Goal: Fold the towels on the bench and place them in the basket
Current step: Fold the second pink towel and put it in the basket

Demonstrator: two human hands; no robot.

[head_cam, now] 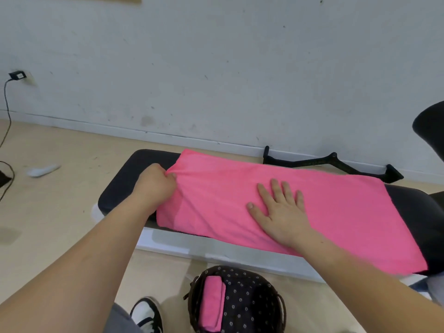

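A long pink towel (336, 207) lies spread along the black padded bench (125, 186). My left hand (156, 182) pinches the towel's left edge in a closed fist. Flat on the towel's middle rests my right hand (281, 210), fingers spread, pressing it down. On the floor in front of the bench stands a dark basket (254, 299) with a flower-dotted lining. A folded pink towel (212, 304) lies inside it on the left.
A white wall runs behind the bench. A black bar attachment (334, 163) lies on the floor by the wall. A black chair (430, 126) is at the right edge. A cable and plug (16, 75) are at left. My shoe (147, 313) is beside the basket.
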